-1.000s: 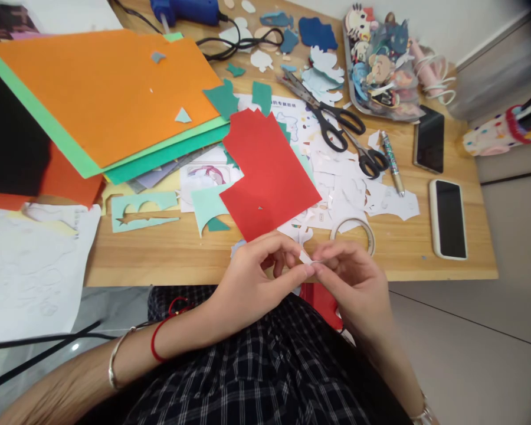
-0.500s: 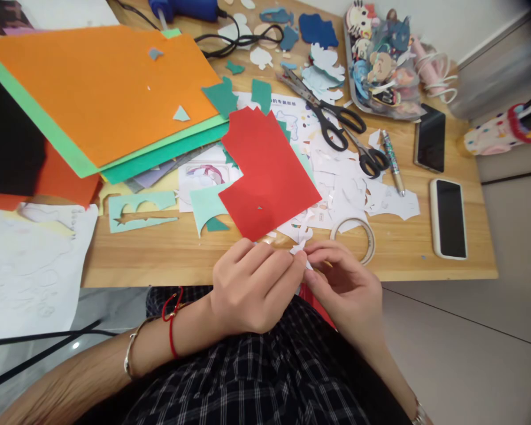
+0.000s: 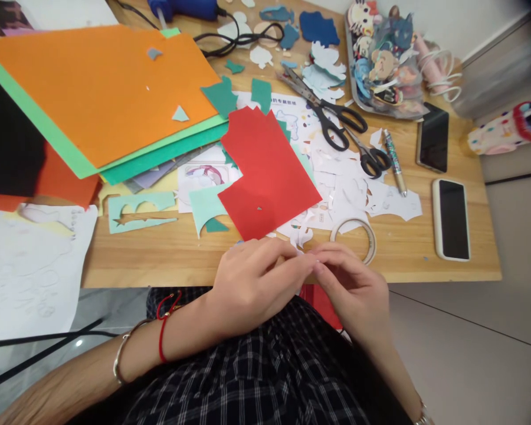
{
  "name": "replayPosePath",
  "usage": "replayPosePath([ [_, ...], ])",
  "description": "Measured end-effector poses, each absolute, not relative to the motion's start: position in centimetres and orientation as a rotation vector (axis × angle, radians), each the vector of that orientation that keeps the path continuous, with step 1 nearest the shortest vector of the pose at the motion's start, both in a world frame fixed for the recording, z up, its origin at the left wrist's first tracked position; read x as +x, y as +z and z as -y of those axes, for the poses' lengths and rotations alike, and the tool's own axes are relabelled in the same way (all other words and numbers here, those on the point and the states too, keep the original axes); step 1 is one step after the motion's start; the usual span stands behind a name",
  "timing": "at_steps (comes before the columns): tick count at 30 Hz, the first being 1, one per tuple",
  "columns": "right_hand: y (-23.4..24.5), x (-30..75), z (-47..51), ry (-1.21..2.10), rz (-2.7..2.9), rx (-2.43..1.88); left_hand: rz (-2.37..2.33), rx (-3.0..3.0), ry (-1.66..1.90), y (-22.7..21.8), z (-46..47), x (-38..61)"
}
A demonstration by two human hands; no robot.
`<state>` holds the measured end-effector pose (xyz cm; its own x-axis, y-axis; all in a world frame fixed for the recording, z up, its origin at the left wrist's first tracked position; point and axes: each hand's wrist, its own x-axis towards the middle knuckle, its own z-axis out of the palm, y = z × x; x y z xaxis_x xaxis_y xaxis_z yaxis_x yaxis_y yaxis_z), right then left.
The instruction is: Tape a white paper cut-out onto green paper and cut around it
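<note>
My left hand (image 3: 252,283) and my right hand (image 3: 351,289) meet fingertip to fingertip just below the wooden table's front edge (image 3: 159,265), over my checked lap. Both sets of fingers are pinched together on something small that is hidden between them. A red piece (image 3: 321,298) shows on my lap under the right hand. A roll of tape (image 3: 356,233) lies on the table just beyond the right hand. A cut red sheet (image 3: 265,171) lies just beyond the left hand.
Orange and green sheets (image 3: 101,94) are stacked at the left. Two pairs of scissors (image 3: 336,124), a pen (image 3: 395,162), two phones (image 3: 451,218), white scraps (image 3: 358,189), a tray of cut-out figures (image 3: 383,59) and a blue glue gun (image 3: 190,9) lie on the table.
The small white strip seen between my fingertips a second ago is now covered by them. My hands have closed together and the left wrist has turned over.
</note>
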<state>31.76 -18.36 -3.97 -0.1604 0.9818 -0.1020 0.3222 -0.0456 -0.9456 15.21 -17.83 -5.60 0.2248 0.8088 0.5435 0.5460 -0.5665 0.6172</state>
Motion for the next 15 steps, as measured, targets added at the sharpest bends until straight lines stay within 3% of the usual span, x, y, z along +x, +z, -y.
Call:
replayPosePath([
  [15, -3.68, 31.88, 18.22, 1.326, 1.589, -1.387, -1.092, 1.781, 1.219, -5.62, 17.75, 14.85],
])
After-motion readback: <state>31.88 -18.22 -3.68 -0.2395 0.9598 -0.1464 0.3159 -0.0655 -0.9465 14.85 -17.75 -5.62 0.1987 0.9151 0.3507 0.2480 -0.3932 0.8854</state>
